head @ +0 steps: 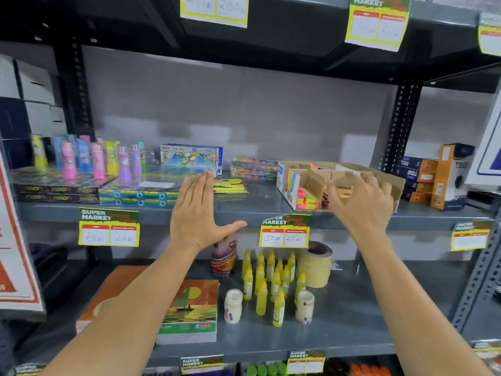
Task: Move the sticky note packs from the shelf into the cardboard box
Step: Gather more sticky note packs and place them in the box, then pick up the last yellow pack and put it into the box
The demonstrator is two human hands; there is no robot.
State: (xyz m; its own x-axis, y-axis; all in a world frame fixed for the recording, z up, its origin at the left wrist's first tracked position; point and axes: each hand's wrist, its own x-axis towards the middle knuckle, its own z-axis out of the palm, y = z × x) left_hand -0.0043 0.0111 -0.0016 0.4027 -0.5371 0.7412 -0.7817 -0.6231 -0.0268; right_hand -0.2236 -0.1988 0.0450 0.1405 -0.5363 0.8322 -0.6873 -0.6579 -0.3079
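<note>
A yellow sticky note pack [230, 185] lies flat on the middle shelf [244, 206], just right of my left hand's fingertips. My left hand [198, 210] is raised flat, fingers together and thumb spread, holding nothing. The cardboard box [390, 180] stands on the same shelf to the right, with neon pink and green note packs [307, 198] inside its front compartment. My right hand [363, 202] hovers over the box's front with fingers curled and apart; I see nothing in it. More flat multicoloured packs [253, 168] are stacked behind, left of the box.
Coloured bottles [95, 161] and neon boxes [57, 191] fill the shelf's left; a paint box [189, 157] stands behind. Blue-orange cartons [439, 175] sit right of the box. The lower shelf holds yellow glue bottles [271, 280], masking tape [315, 263] and a notebook [189, 310].
</note>
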